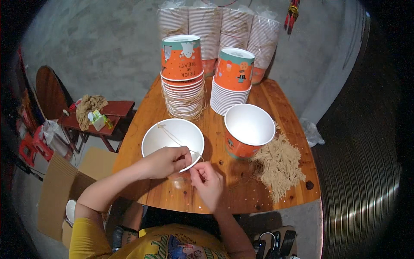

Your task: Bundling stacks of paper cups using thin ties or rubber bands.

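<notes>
Bracing, it seemed, the white-lined paper bucket (154,142) near the wooden table (164,199)'s front, the left hand (171,161) curled at its rim by the twine (172,137), exact grip hidden, while the right hand (208,182) pinched its fingertips together just outside, on what I couldn't tell.

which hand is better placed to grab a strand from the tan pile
Likely the right hand: it is just outside the left open cup, nearer the tan pile, while the left hand reaches over that cup's opening.
</notes>
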A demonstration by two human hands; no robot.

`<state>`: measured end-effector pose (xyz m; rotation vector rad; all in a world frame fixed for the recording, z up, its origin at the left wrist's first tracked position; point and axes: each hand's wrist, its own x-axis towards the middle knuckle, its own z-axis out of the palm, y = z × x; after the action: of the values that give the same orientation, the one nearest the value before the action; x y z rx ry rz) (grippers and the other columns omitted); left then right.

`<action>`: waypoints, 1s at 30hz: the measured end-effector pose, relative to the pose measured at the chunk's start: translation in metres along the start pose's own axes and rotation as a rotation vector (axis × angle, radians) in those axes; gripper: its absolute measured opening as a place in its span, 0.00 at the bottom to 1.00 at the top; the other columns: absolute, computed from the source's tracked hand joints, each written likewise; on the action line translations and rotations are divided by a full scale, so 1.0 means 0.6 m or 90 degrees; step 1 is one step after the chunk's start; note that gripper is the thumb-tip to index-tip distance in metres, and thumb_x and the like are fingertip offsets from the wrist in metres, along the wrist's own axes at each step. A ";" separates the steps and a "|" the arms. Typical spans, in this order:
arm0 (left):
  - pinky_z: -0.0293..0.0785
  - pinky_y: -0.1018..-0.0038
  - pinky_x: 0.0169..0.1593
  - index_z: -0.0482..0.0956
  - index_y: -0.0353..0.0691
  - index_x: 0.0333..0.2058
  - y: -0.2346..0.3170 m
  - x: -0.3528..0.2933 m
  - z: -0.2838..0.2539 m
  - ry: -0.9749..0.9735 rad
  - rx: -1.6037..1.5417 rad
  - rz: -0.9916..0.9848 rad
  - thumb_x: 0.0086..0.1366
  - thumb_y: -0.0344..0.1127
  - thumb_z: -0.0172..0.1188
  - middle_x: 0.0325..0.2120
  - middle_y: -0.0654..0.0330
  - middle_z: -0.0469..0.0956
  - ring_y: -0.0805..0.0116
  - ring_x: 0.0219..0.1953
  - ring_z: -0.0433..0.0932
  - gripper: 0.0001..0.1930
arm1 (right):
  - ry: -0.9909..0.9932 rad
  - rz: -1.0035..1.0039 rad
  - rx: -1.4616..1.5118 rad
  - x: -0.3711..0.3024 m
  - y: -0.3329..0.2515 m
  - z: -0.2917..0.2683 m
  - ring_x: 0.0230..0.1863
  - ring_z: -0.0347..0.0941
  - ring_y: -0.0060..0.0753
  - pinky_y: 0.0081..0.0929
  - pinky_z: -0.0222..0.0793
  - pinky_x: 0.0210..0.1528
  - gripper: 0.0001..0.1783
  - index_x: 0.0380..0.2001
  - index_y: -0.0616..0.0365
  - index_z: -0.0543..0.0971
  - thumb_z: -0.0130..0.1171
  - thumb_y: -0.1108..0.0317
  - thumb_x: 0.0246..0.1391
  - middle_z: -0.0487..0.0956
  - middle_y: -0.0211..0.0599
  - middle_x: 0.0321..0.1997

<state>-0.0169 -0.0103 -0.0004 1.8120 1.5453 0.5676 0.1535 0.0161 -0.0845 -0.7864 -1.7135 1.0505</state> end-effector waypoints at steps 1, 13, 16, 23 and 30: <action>0.70 0.71 0.37 0.71 0.36 0.34 -0.001 0.000 0.001 0.029 -0.005 0.000 0.67 0.36 0.52 0.27 0.56 0.76 0.66 0.31 0.74 0.09 | -0.007 0.032 0.037 -0.001 -0.001 -0.009 0.23 0.72 0.26 0.26 0.67 0.26 0.07 0.31 0.58 0.71 0.60 0.72 0.52 0.75 0.36 0.23; 0.68 0.78 0.42 0.68 0.36 0.43 0.008 0.004 0.002 0.070 -0.253 0.047 0.66 0.30 0.52 0.34 0.62 0.73 0.75 0.38 0.72 0.09 | -0.173 0.090 0.232 0.052 -0.002 -0.022 0.25 0.63 0.10 0.13 0.57 0.25 0.04 0.36 0.59 0.72 0.55 0.73 0.59 0.69 0.21 0.24; 0.68 0.80 0.42 0.66 0.37 0.47 0.017 0.008 0.000 -0.018 -0.374 0.006 0.64 0.27 0.54 0.34 0.64 0.72 0.79 0.38 0.70 0.14 | -0.158 0.097 0.230 0.055 -0.002 -0.021 0.25 0.63 0.10 0.13 0.57 0.26 0.04 0.36 0.59 0.72 0.54 0.71 0.60 0.71 0.21 0.25; 0.65 0.85 0.38 0.71 0.35 0.43 -0.009 0.027 0.010 -0.049 -0.489 -0.063 0.59 0.25 0.56 0.32 0.66 0.73 0.80 0.34 0.70 0.13 | -0.155 0.154 0.201 0.062 -0.012 -0.028 0.25 0.64 0.13 0.16 0.59 0.26 0.07 0.38 0.59 0.71 0.53 0.68 0.60 0.73 0.24 0.26; 0.66 0.84 0.35 0.75 0.36 0.35 -0.004 0.031 0.008 -0.039 -0.493 -0.027 0.58 0.27 0.54 0.27 0.68 0.73 0.81 0.30 0.70 0.06 | -0.253 -0.115 0.075 0.063 -0.045 -0.082 0.26 0.63 0.13 0.14 0.59 0.27 0.06 0.37 0.57 0.71 0.54 0.76 0.56 0.68 0.22 0.26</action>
<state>-0.0114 0.0070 -0.0076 1.1827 1.0929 0.9226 0.1850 0.0516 -0.0366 -0.3526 -1.9886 1.2256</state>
